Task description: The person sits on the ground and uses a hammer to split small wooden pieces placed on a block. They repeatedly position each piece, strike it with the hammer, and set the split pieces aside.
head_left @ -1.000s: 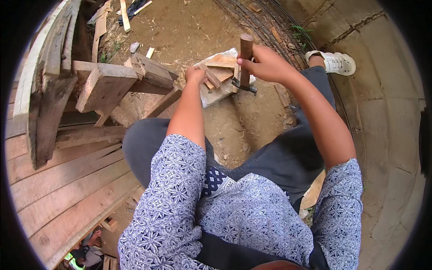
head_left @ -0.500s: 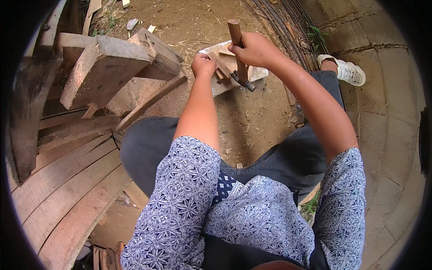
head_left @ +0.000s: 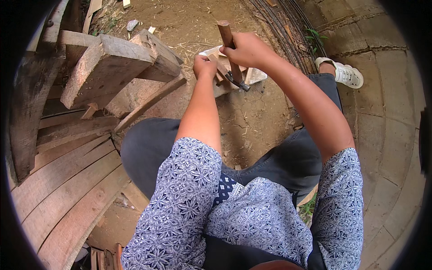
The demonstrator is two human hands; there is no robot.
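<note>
My right hand (head_left: 245, 48) is closed around the wooden handle of a hammer (head_left: 226, 35). The handle's end sticks up past my fist, and the dark metal head hangs below it, close to a small wooden block (head_left: 220, 69). Whether the head touches the block I cannot tell. My left hand (head_left: 204, 66) grips the block's far end, its fingers curled and partly hidden. Under both hands lies a pale, flat slab (head_left: 257, 76) with more wood pieces on it.
Thick rough timbers (head_left: 108, 63) jut out on the left, above a row of planks (head_left: 76, 193). Long thin dark rods (head_left: 288, 31) lie at the far right beside a block-paved strip (head_left: 382, 112). A stone (head_left: 132, 24) and wood chips dot the dirt ground.
My right hand and the hammer have shifted a little to the left, bringing the head closer to the block. My left hand has hardly moved.
</note>
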